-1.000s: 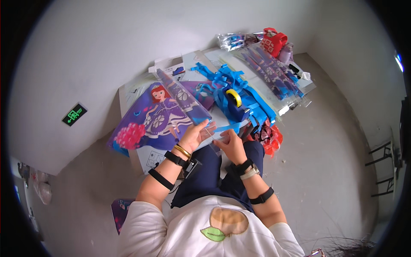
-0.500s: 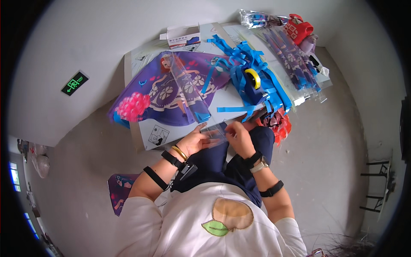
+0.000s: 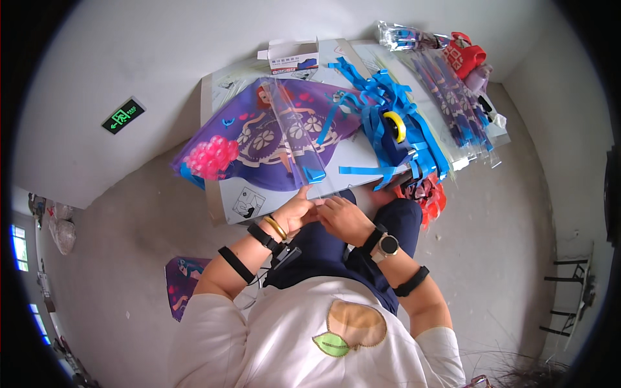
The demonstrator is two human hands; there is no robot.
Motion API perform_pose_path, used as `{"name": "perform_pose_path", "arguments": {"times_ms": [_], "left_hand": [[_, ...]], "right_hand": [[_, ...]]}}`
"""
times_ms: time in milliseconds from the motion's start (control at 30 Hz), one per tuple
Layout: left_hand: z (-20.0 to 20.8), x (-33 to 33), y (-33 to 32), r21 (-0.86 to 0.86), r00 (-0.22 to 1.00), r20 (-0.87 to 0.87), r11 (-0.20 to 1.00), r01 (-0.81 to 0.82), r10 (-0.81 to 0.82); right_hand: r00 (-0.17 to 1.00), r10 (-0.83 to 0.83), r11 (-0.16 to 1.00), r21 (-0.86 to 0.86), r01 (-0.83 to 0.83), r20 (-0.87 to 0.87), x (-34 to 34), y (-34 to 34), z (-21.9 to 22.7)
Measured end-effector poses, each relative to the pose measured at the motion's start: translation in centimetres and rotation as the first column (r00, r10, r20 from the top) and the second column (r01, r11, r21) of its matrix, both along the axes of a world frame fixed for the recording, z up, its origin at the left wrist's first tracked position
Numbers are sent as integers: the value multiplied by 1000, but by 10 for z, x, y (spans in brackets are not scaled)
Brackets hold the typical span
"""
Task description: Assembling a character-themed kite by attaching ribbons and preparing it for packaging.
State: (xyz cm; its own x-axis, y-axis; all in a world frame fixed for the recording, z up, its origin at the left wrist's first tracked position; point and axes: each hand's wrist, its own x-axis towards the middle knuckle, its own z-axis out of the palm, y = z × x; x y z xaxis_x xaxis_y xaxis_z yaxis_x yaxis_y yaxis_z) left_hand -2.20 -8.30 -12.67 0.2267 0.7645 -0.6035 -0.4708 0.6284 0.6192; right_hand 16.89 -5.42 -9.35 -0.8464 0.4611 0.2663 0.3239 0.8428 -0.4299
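Plastic sleeve [image 3: 296, 139], clear and narrow

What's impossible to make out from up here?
In the head view:
- Near end of the clear sleeve: hidden by the left hand and right hand, so their exact grip is unclear.
- Low purple piece: partly behind the left arm.
- White box's fine print: too small.
- Glasses frame: cut by the lower edge.

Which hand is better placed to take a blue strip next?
Probably the right hand: both it and the left hand are at the clear sleeve, but the right is closer to the blue strips.
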Motion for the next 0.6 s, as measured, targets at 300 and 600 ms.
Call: {"name": "perform_pose_path", "arguments": {"times_ms": [300, 600], "left_hand": [[21, -14, -7, 102, 955, 295, 995, -9, -22], [25, -19, -10, 112, 941, 324, 992, 63, -97]], "right_hand": [[237, -945, 313, -418, 853, -223, 282, 2, -88], [256, -951, 227, -171, 959, 172, 311, -38, -40]]}}
